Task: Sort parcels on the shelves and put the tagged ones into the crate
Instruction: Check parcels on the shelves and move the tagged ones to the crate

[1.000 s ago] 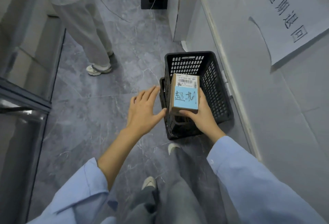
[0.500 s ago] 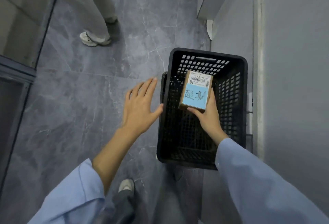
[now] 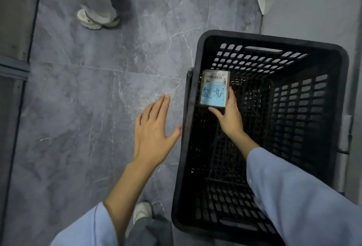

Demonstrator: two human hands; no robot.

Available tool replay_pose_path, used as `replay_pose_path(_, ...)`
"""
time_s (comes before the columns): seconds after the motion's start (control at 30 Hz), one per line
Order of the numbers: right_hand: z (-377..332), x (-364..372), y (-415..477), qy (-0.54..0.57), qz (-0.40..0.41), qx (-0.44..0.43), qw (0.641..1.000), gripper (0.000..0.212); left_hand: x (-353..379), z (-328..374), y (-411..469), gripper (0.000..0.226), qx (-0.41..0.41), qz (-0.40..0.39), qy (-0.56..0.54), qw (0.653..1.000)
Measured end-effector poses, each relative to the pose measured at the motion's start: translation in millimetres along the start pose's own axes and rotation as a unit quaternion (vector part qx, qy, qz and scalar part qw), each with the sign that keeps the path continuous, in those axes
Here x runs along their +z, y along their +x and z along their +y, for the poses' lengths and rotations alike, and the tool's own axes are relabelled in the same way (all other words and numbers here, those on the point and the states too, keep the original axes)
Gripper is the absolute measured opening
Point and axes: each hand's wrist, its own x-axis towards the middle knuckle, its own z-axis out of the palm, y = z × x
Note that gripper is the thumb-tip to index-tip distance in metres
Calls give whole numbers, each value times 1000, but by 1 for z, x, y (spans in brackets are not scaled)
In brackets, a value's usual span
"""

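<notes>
My right hand (image 3: 228, 116) grips the tagged parcel (image 3: 214, 91) inside the crate (image 3: 340, 97); my left hand (image 3: 154, 128) hovers beside it, fingers spread.

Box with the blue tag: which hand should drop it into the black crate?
Right, most likely. The right hand grips the box inside the crate, so it only needs to let go. The left hand is open and empty, outside the crate.
</notes>
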Motion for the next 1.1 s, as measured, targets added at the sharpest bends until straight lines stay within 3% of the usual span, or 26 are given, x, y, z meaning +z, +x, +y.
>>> replay_pose_path(0.1,7,17,23,-4,15,9,1000,86,11,-3,13,78,-4,-1,-5,1000)
replay_pose_path(0.3,22,38,38,-2,32,21,999,99,33,2,28,74,-3,-2,-34,999)
replay_pose_path(0.6,17,18,29,-45,-25,38,998,94,27,-2,17,76,-17,-16,-31,999)
replay_pose_path(0.8,-6,-21,2,-106,-66,11,992,74,-2,2,0,78,-20,-3,-37,999)
replay_pose_path(0.97,-41,-58,-30,-132,-70,2,989,71,-32,1,-25,73,-35,15,-41,998)
replay_pose_path(1.1,-87,-77,-58,-139,-59,-53,987,68,-62,-8,-47,74,-63,42,-53,996)
